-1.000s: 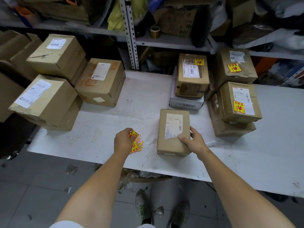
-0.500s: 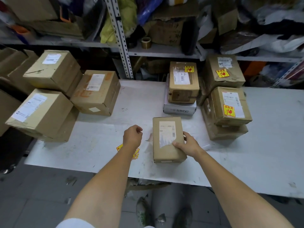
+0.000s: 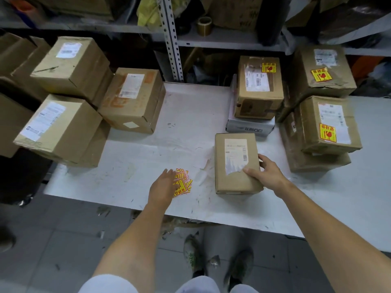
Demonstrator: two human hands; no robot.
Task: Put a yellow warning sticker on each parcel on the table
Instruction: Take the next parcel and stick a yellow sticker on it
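Fingers [image 3: 264, 161] of the right hand [image 3: 267, 176] curl round the near right edge of the small parcel [image 3: 234, 178], holding it flat near the front of the white table [image 3: 190, 115]. The left hand [image 3: 163, 185], fingers straight and close together, covers part of the pile of yellow warning stickers [image 3: 183, 183] just to the parcel's left. I'd judge a sticker is being fetched for this parcel, so the next move calls for pinching one off the pile and pressing it onto bare cardboard beside the shipping label [image 3: 235, 153]. Three stacked parcels at the right [image 3: 329, 125] already carry stickers; three large boxes at the left [image 3: 59, 127] show none.
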